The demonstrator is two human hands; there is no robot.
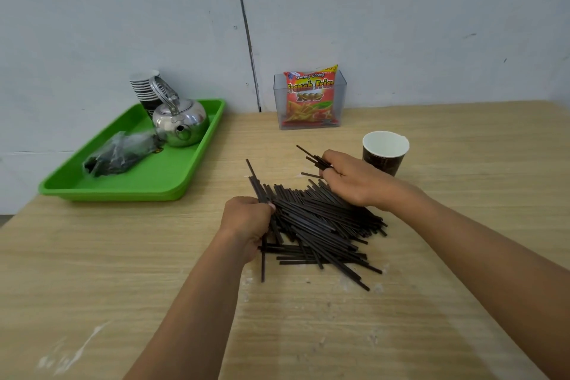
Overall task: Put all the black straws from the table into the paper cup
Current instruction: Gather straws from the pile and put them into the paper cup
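Black straws (324, 225) piled on table, left hand (246, 225) gripping a few, right hand (354, 179) clutching several.

A light wood-grain bench (431, 318), smudged with pale marks near its front edge, runs up to a grey wall. Directly on it lie a heap of black straws (320, 222) at the middle, a dark paper cup (385, 152) upright just behind and to the right, a clear plastic box (310, 102) at the wall, and a green tray (148, 182) at the back left corner.
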